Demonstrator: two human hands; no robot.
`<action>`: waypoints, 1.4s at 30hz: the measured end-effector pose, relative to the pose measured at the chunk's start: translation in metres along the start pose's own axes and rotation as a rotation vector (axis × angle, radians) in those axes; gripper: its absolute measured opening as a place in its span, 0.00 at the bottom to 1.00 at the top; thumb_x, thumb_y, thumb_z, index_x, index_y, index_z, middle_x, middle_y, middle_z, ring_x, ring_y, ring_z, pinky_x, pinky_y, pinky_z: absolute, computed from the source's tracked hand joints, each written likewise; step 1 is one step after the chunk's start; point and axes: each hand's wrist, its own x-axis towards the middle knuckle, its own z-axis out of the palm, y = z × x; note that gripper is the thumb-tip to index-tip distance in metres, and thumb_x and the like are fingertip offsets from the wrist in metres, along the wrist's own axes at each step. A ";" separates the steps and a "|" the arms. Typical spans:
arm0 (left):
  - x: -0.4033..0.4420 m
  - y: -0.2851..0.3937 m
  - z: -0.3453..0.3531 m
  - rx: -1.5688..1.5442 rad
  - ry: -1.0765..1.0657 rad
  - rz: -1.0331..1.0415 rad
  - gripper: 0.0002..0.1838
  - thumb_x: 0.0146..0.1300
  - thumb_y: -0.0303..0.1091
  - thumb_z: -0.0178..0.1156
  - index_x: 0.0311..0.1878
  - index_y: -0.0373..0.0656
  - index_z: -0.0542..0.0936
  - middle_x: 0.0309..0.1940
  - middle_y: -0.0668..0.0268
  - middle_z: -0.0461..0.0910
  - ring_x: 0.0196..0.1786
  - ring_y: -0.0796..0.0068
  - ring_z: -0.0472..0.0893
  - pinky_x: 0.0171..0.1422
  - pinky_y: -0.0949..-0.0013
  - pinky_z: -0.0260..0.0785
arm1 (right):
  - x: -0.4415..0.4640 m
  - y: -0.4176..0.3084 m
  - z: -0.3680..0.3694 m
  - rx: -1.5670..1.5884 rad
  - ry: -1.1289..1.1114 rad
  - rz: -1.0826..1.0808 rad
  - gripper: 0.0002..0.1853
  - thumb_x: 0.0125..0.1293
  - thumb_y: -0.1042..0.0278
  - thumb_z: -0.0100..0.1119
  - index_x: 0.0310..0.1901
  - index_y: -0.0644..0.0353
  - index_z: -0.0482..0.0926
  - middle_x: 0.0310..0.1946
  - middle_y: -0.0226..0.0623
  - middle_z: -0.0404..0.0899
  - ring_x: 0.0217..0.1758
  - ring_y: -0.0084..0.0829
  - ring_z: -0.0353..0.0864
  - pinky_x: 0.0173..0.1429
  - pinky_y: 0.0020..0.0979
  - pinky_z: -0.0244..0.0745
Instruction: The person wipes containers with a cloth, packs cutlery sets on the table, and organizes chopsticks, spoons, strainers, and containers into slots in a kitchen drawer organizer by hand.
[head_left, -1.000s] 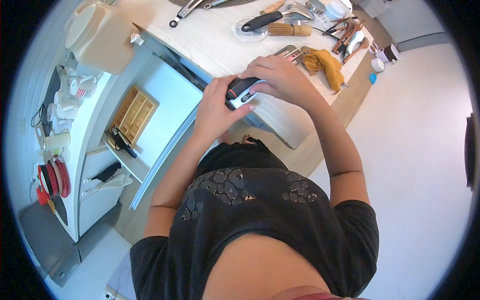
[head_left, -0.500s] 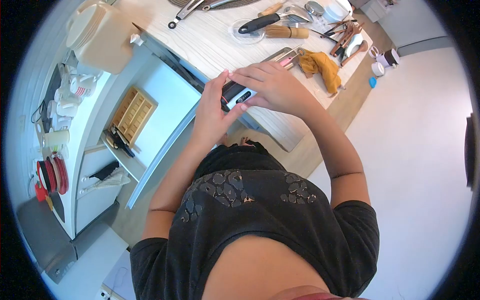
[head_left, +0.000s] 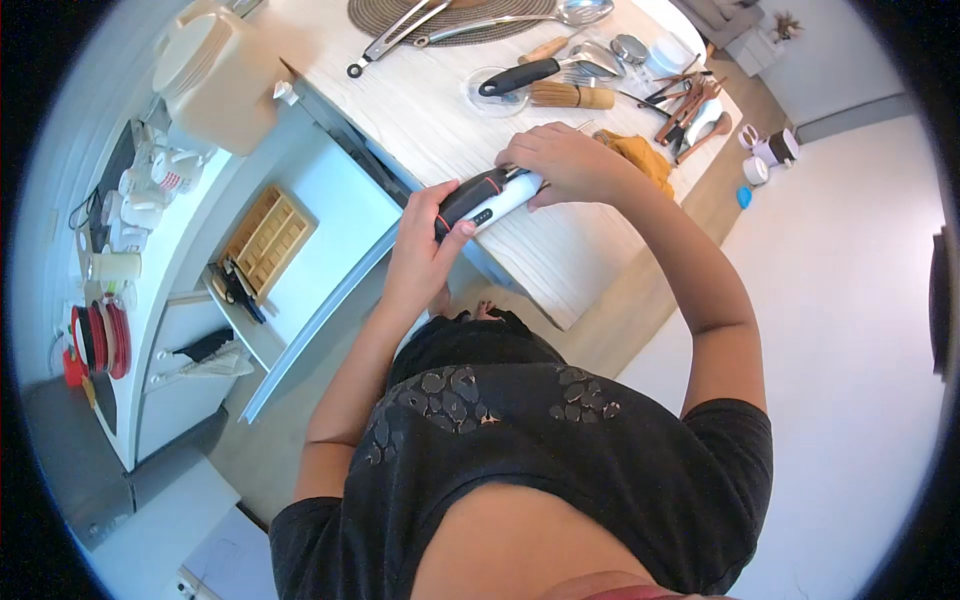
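"so, how far along did it look, from the left?"

"partway, i judged. one wooden organizer lay in one open drawer. next came the left hand, thumb against fingers, pinching the near ends of two tools side by side: one black tool with orange trim, one white tool with a small dark panel."

"and the right hand?"

"bent over the far ends. its fingertips were partly hidden, so i could not tell whether it pinched or merely touched."

"what seemed done, and what was left?"

"both tools were up in hand, between the two hands, by the near edge of the table. neither was set down yet, so the handling seemed unfinished."

"how many of the rest, left to right?"

"one pair of tongs, one black-handled spoon, one brush, one mustard cloth. the wooden utensils past it overlapped; i could not count them."
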 end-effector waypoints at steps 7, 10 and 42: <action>-0.007 0.003 -0.009 -0.055 0.068 -0.037 0.22 0.63 0.37 0.57 0.56 0.36 0.69 0.48 0.53 0.70 0.52 0.57 0.72 0.58 0.63 0.63 | 0.008 -0.011 -0.012 -0.051 0.005 -0.042 0.30 0.41 0.62 0.72 0.50 0.50 0.72 0.44 0.31 0.75 0.51 0.37 0.74 0.55 0.39 0.66; -0.018 0.004 -0.032 -0.071 0.109 0.012 0.22 0.63 0.37 0.57 0.57 0.37 0.69 0.49 0.55 0.70 0.52 0.59 0.71 0.58 0.65 0.63 | 0.026 -0.029 -0.024 -0.094 0.088 -0.165 0.25 0.46 0.62 0.69 0.49 0.50 0.73 0.42 0.32 0.75 0.49 0.36 0.74 0.53 0.38 0.67; -0.238 -0.274 -0.363 0.486 0.749 -0.600 0.22 0.54 0.36 0.64 0.51 0.38 0.75 0.56 0.52 0.68 0.60 0.50 0.67 0.64 0.58 0.59 | 0.531 -0.194 0.302 -0.140 -0.158 -0.207 0.32 0.48 0.59 0.69 0.56 0.55 0.70 0.51 0.36 0.71 0.57 0.41 0.69 0.61 0.43 0.61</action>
